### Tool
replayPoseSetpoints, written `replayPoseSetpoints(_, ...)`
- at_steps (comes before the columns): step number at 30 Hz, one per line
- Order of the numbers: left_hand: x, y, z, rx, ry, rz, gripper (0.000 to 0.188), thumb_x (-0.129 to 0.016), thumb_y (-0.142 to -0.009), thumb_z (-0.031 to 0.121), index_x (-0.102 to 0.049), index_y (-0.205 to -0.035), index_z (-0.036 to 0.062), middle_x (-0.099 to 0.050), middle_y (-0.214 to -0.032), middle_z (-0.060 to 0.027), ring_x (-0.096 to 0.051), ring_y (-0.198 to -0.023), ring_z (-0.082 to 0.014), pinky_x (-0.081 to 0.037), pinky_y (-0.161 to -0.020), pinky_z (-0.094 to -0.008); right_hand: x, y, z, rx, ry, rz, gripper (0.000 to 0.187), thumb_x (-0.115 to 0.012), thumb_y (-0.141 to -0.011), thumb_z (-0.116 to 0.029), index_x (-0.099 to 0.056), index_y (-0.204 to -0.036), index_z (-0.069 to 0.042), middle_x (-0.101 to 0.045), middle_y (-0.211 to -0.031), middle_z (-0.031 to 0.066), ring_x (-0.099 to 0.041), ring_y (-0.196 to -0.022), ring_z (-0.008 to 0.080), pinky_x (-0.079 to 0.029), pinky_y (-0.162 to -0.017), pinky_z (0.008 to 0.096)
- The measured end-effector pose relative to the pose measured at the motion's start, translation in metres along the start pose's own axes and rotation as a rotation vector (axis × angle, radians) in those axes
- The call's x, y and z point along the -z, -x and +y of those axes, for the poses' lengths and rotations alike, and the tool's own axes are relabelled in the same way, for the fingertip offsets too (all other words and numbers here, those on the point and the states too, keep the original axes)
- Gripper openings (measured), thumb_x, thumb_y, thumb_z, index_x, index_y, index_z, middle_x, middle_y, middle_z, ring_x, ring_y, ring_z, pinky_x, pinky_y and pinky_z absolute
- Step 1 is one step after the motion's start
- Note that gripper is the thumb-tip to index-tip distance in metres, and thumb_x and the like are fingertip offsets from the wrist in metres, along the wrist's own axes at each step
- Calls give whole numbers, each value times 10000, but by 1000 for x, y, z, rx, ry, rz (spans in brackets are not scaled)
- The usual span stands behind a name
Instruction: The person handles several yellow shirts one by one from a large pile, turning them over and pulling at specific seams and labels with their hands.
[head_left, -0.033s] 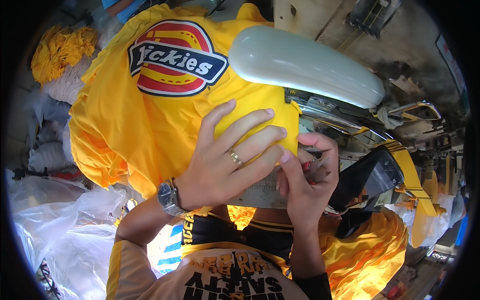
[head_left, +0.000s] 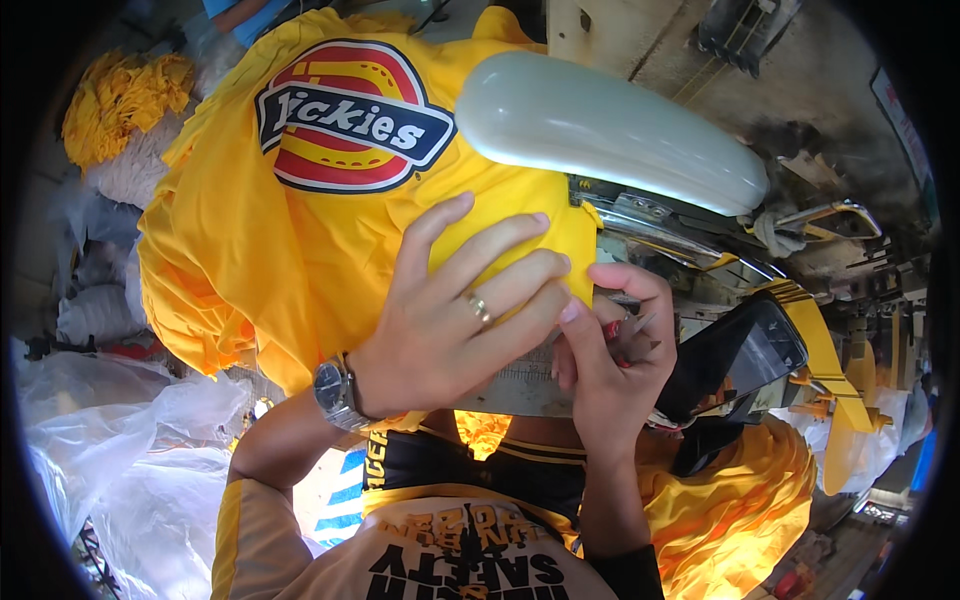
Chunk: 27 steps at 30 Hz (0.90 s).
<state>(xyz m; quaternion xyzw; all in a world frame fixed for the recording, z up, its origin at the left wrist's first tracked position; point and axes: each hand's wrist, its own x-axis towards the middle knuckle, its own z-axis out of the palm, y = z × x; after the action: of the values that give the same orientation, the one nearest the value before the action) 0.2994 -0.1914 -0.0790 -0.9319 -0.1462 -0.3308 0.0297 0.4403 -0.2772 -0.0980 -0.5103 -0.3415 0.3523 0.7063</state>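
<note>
A yellow T-shirt-like garment [head_left: 330, 230] with a large red, yellow and navy printed emblem lies bunched over the work surface. My left hand [head_left: 470, 300], with a ring and a wristwatch, rests on it with fingers spread. At the cloth's right edge my right hand [head_left: 625, 350] is curled, its thumb and index finger near the corner. Inside that hand sit small thread snips [head_left: 638, 345], their pointed metal tips and a bit of red showing; the rest is hidden by the fingers. Just beyond the hands is the long, pale rounded head of a sewing machine [head_left: 610, 130].
A dark phone [head_left: 745, 350] leans at the right beside a yellow strip [head_left: 825, 350]. More yellow cloth [head_left: 740, 500] is heaped at lower right, and a yellow bundle [head_left: 125, 105] at upper left. Clear plastic bags [head_left: 130, 440] lie at left. Part of another person's arm [head_left: 238, 14] shows at the top.
My left hand has shifted very slightly on the cloth, and the snips' tips have turned a little in my right hand. The garment stays in place.
</note>
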Motion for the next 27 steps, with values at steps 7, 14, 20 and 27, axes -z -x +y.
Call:
replayPoseSetpoints(7, 7, -31, -11, 70, -7, -59, 246, -674, -684, 50, -681, -922, 111, -654, -1052, -10, -617, -1032, -252, -370, -954, -487, 0, -19, 11, 638, 664, 2, 311, -666, -875, -29, -611, -1179, 4, -669, -746, 106, -572, -495, 128, -451, -486, 257)
replayPoseSetpoints(14, 0, -42, -33, 47, 152, 8, 237, -639, -674, 3, -703, -897, 55, -688, -923, -73, -654, -791, -256, -502, -678, -350, -2, -12, -11, 483, 948, -64, 383, -703, -848, -66, -612, -1217, -16, -612, -657, 125, -554, -509, 148, -470, -525, 273)
replayPoseSetpoints(20, -13, -47, -51, 116, 158, 97, 177, -638, -685, 101, -686, -843, 37, -668, -893, -91, -595, -949, -298, -417, -918, -453, 9, 7, -3, 398, 777, -183, 518, -727, -837, -93, -531, -1313, -40, -595, -642, 90, -521, -488, 149, -436, -495, 261)
replayPoseSetpoints(27, -21, -40, -69, 393, 190, 137, 256, -608, -772, 145, -673, -988, 23, -641, -954, -184, -569, -924, -370, -438, -856, -442, 22, 24, -9, 250, 877, -414, 393, -717, -833, -205, -547, -1145, -37, -616, -722, 116, -629, -599, 303, -473, -524, 381)
